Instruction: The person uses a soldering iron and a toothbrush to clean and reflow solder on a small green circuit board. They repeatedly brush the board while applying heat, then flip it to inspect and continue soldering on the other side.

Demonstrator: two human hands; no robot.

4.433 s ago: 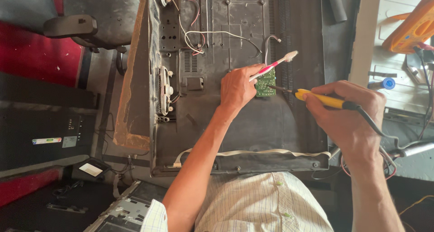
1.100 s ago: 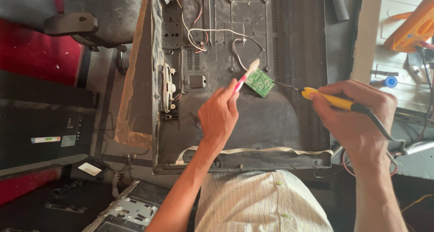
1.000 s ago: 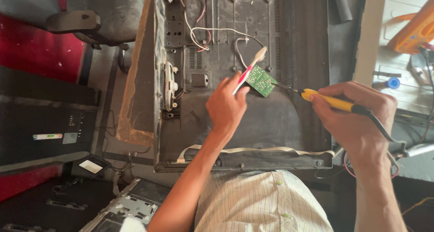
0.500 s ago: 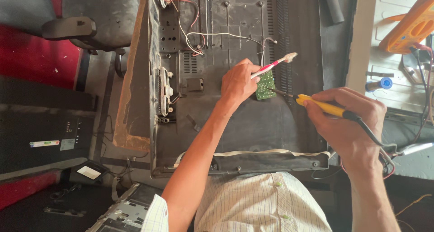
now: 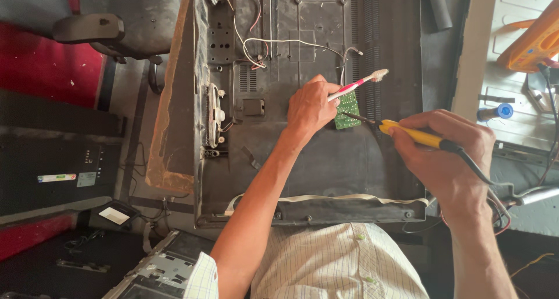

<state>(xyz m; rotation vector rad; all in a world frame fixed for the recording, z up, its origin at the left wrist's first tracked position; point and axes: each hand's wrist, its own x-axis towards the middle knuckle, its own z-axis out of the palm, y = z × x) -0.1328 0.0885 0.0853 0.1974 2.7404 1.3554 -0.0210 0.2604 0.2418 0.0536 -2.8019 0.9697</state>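
Observation:
My left hand (image 5: 310, 105) grips a pink-and-white toothbrush (image 5: 360, 83) whose bristle end points up and to the right, and it also rests on a small green circuit board (image 5: 348, 111). In my right hand (image 5: 445, 153) is a yellow-handled soldering iron (image 5: 412, 135); its thin tip reaches left and touches the green board. Both hands work over the dark rear panel (image 5: 303, 159) of an opened flat television lying flat, with white and red wires (image 5: 256, 40) running across its upper part.
A speaker unit (image 5: 214, 115) sits at the panel's left edge. A white ribbon cable (image 5: 326, 199) lies along the near edge. An orange meter (image 5: 535, 43) and a blue-tipped tool (image 5: 495, 112) lie on the bench at right. Black equipment (image 5: 58, 171) stands at left.
My left hand has turned the toothbrush so the bristles point further right, and the green board has shifted slightly down beneath it. The soldering iron's tip stays on the board.

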